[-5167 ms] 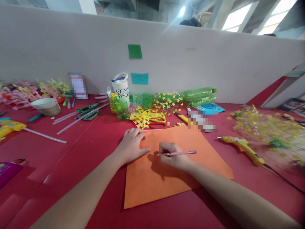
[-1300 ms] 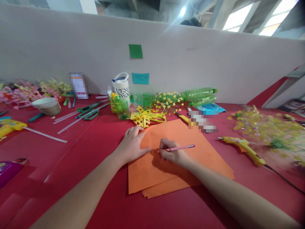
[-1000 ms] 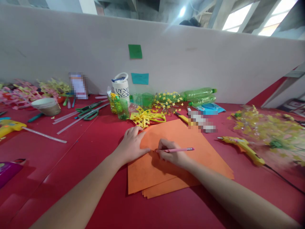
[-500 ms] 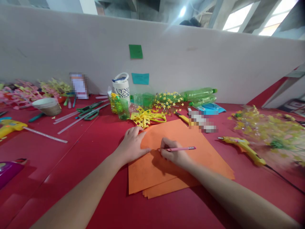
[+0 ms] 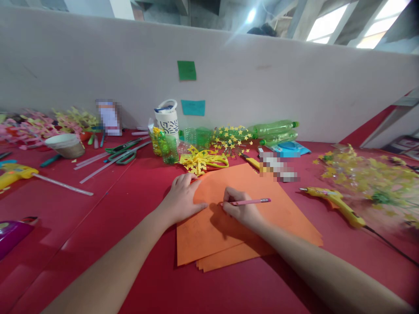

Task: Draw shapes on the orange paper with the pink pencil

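Note:
Several sheets of orange paper lie in a loose stack on the red table, slightly fanned at the near edge. Across the stack's left edge rests my left hand, its fingers apart and the thumb stretched over the top sheet. Pinched in my right hand is a pink pencil, its eraser end pointing right and its tip down at the middle of the top sheet. Any marks at the tip are too faint to make out. Yellow star cut-outs and yellow-handled scissors lie just beyond the paper.
A yellow glue gun with a cord lies at right, beside star-covered decorations. Green plastic bottles and a white cup stand near the wall. At left are green-handled scissors, glue sticks, another glue gun and a bucket.
My right hand and the pencil have shifted slightly to the right across the top sheet. My left hand has stayed in place.

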A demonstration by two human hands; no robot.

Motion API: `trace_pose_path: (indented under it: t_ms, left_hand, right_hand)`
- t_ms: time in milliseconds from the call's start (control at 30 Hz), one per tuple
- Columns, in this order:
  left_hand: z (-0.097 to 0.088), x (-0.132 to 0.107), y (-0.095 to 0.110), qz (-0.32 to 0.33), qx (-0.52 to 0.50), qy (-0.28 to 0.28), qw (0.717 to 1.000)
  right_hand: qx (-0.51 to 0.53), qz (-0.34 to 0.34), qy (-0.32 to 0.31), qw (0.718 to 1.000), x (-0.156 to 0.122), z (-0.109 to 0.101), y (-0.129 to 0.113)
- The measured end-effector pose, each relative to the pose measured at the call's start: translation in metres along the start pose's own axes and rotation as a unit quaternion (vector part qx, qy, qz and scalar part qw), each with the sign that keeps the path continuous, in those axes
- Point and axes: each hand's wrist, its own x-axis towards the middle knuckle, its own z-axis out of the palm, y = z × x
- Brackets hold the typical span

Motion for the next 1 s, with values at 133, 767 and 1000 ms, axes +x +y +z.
trace_pose_path:
  t_ms: [133,767,1000]
  left_hand:
    - [0.0003,0.0000,-0.0003,-0.001,-0.008,0.003,1.000]
    - [0.0000,-0.0003,0.0006,-0.002,-0.003,0.003,1.000]
    - [0.0010,-0.0004,0.0003,-0.004,-0.007,0.006,1.000]
  right_hand:
    - [-0.005,0.000,0.004,1.000,0.0000,-0.0002,-0.0001]
    - [-0.014,-0.035,-0.065,0.997,-0.0052,-0.0002,-0.0037]
    - [-0.012,-0.041,-0.086,0.995,-0.0061,-0.0004,-0.0024]
